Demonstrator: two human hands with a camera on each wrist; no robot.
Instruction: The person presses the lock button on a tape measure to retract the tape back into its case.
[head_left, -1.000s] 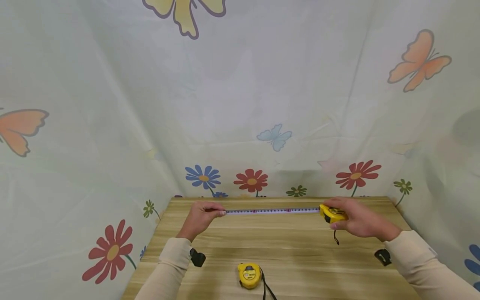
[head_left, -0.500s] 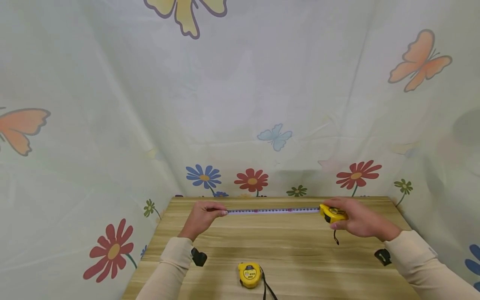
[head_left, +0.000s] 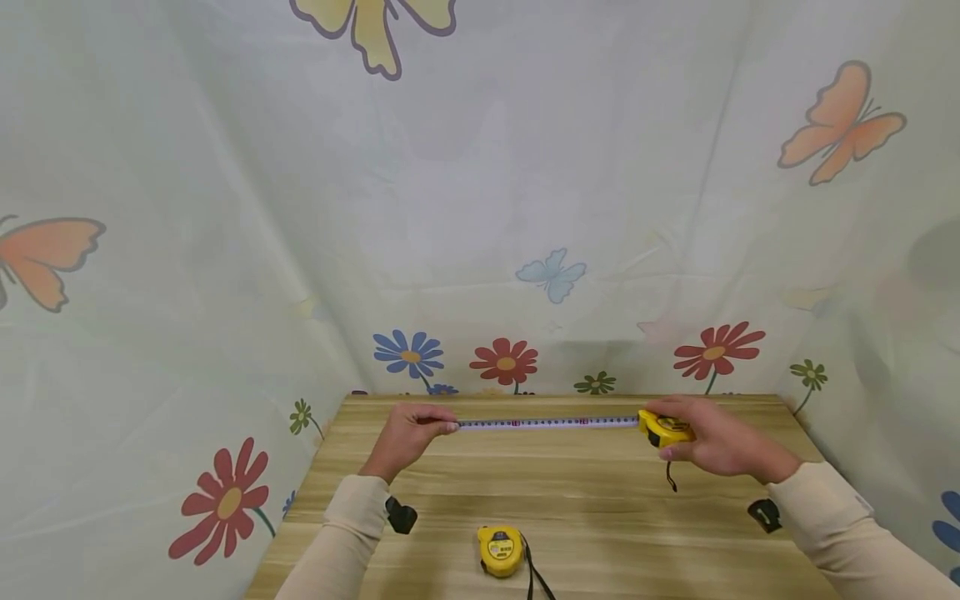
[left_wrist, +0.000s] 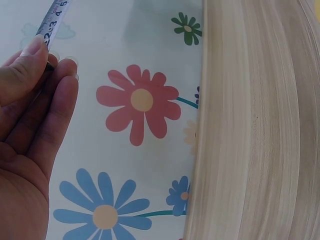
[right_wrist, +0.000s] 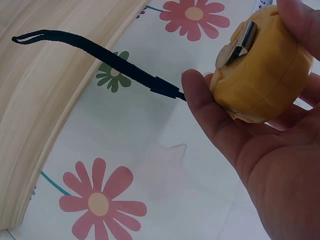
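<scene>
My right hand [head_left: 716,437] grips the yellow case of a tape measure [head_left: 666,427], and a black wrist strap [right_wrist: 115,62] dangles from it. From the case a white tape blade [head_left: 551,423] runs out level to the left, above the table. Its free end is pinched between thumb and forefinger of my left hand [head_left: 405,437]; the other fingers are gently bent, as the left wrist view shows. The end hook is mostly hidden by those fingers. Nearer to me, a second yellow tape measure [head_left: 500,550] lies on the table with its black strap trailing right.
The wood-grain table [head_left: 585,508] ends at a back edge against a pale curtain [head_left: 465,192] printed with flowers and butterflies. The curtain also encloses the left and right sides. Black wrist cameras sit by both cuffs, one at the left wrist [head_left: 401,516].
My left hand has shifted slightly right toward the case, and the blade span between the hands is a little shorter. The right hand stays put with the tape measure.
</scene>
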